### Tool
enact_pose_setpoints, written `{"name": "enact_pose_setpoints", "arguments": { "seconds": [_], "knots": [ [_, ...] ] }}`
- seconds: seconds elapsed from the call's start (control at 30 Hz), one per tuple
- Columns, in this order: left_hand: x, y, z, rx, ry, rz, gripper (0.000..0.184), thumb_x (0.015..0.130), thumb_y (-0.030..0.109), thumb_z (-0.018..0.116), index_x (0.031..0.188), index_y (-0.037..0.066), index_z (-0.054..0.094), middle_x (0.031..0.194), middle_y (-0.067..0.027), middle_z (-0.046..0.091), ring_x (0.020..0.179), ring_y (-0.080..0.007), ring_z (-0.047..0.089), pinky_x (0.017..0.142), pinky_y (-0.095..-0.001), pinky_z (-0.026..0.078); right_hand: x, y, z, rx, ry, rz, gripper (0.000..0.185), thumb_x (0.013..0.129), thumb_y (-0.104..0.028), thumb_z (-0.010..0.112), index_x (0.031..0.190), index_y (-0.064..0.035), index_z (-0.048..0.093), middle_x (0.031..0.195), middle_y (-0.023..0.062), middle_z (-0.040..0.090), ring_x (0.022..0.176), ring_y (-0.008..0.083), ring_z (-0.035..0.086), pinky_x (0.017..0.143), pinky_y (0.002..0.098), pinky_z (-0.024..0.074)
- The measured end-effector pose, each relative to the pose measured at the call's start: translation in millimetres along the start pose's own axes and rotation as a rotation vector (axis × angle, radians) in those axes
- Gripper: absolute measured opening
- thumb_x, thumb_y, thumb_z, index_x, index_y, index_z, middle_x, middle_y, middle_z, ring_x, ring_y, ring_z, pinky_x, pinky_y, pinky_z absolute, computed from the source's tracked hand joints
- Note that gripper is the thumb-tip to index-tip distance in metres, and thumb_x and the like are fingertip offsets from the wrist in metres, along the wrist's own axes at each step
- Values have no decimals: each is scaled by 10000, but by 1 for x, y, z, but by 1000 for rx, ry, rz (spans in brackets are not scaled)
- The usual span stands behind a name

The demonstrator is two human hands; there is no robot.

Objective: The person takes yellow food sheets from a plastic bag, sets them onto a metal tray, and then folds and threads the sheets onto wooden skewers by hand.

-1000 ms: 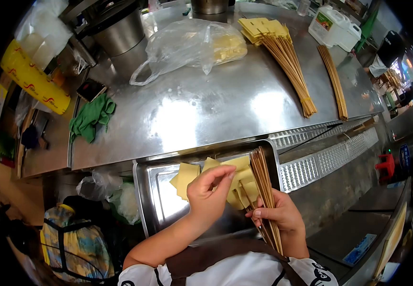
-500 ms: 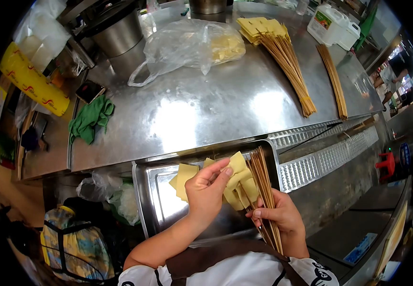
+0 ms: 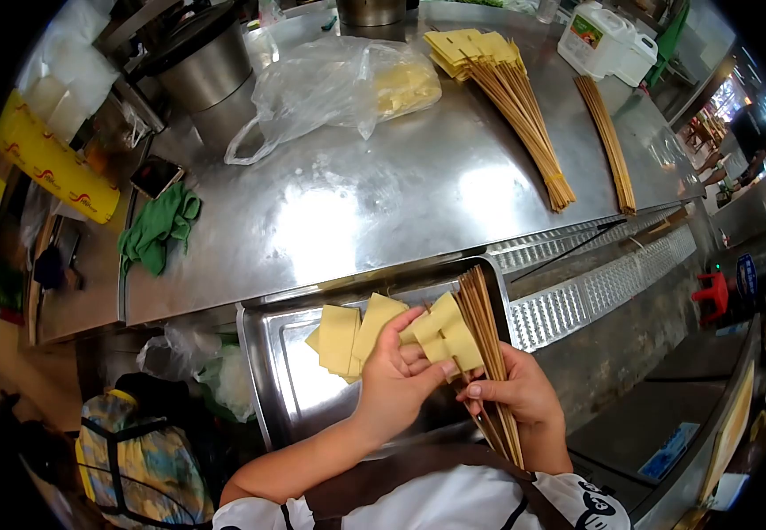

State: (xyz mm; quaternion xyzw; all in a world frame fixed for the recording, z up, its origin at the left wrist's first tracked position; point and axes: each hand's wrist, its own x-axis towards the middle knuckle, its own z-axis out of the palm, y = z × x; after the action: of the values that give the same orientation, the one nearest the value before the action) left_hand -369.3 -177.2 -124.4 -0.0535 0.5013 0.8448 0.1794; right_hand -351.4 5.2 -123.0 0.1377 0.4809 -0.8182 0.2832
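My right hand (image 3: pixel 524 393) is closed round a bundle of thin bamboo skewers (image 3: pixel 486 331), which stands slanted over the tray's right side. A folded yellow tofu sheet (image 3: pixel 447 336) sits on one skewer at the left of the bundle. My left hand (image 3: pixel 401 375) holds this sheet, thumb at its lower edge and fingers behind it. Below and to the left, more yellow tofu sheets (image 3: pixel 341 334) lie in the metal tray (image 3: pixel 255 371). My fingers hide part of the threaded skewer.
On the steel table (image 3: pixel 250 247) lie skewered sheets (image 3: pixel 520 115), a loose skewer bundle (image 3: pixel 608 146), a plastic bag (image 3: pixel 312 97) with yellow sheets and a green cloth (image 3: pixel 160 228). White jugs (image 3: pixel 604 44) and a lidded pot (image 3: pixel 202 66) stand farther back. A person (image 3: pixel 741 146) is far right.
My left hand has moved down and right, from pinching the sheet's upper part to holding it from its lower left. The sheet now sits flatter on the skewer. My right hand keeps its grip.
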Motion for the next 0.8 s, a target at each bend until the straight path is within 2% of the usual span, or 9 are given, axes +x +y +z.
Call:
{"name": "enact_pose_setpoints", "arguments": {
  "seconds": [0.07, 0.17, 0.23, 0.37, 0.43, 0.5, 0.6, 0.77, 0.8],
  "knots": [
    [-3, -3, 2, -14, -15, -17, 670, 806, -125, 581, 1359, 6, 226, 1144, -186, 569, 1062, -225, 580, 889, -316, 497, -1, -3, 2, -8, 23, 5, 382, 760, 60, 663, 1106, 20, 507, 910, 111, 625, 698, 181, 648, 571, 250, 538],
    [-8, 0, 6, 8, -44, -57, 661, 821, -122, 565, 1360, 4, 205, 1142, -188, 570, 1061, -223, 581, 881, -315, 504, 0, -3, -1, -1, 2, 21, 485, 750, 70, 664, 1192, 33, 468, 926, 113, 627, 710, 181, 646, 570, 251, 538],
    [-10, -1, 8, -12, -53, -102, 651, 837, -98, 559, 1362, -2, 185, 1075, -176, 596, 990, -220, 613, 830, -296, 511, -1, -4, -1, -1, -3, 24, 490, 749, 72, 664, 1195, 35, 466, 933, 114, 629, 720, 178, 645, 576, 253, 540],
    [-8, -2, 7, -2, -55, -60, 652, 842, -65, 577, 1357, -10, 182, 1072, -178, 596, 974, -214, 616, 804, -289, 518, 0, -5, 1, -4, 5, 25, 501, 745, 71, 670, 1202, 31, 467, 937, 102, 629, 736, 150, 632, 600, 242, 530],
    [-3, -2, 7, 48, -4, 0, 623, 840, -21, 609, 1329, -26, 223, 1074, -174, 596, 954, -198, 619, 785, -284, 522, 0, -6, 6, -65, 22, -13, 504, 748, 67, 671, 1207, 26, 469, 939, 95, 627, 741, 139, 625, 605, 236, 522],
    [8, -7, 3, 80, 15, -26, 596, 843, 4, 619, 1311, -31, 251, 1063, -167, 601, 949, -187, 620, 776, -281, 521, -1, -7, 11, -126, 40, -51, 506, 750, 63, 672, 1212, 20, 470, 940, 89, 625, 746, 127, 619, 611, 230, 514],
    [15, -15, 1, 125, 34, -13, 529, 853, 32, 620, 1272, -36, 304, 1036, -155, 612, 932, -166, 621, 759, -272, 518, -2, -8, 13, -255, 102, -136, 468, 755, 47, 679, 1180, 11, 487, 873, 55, 608, 680, 95, 589, 578, 220, 483],
    [28, -31, -4, 120, 59, -11, 504, 835, 42, 648, 1234, -7, 344, 1033, -125, 606, 913, -165, 622, 755, -271, 517, -14, -9, 9, -124, 64, -98, 237, 818, 1, 609, 1029, 3, 501, 715, 30, 530, 547, 105, 526, 496, 240, 435],
    [31, -33, -4, 336, 72, 28, 512, 827, 61, 662, 1229, -1, 352, 1017, -120, 609, 893, -158, 619, 739, -275, 513, -14, -10, 13, -110, 76, -91, 182, 841, -9, 560, 1011, 6, 497, 709, 56, 523, 558, 138, 540, 497, 269, 457]
  ]
}}
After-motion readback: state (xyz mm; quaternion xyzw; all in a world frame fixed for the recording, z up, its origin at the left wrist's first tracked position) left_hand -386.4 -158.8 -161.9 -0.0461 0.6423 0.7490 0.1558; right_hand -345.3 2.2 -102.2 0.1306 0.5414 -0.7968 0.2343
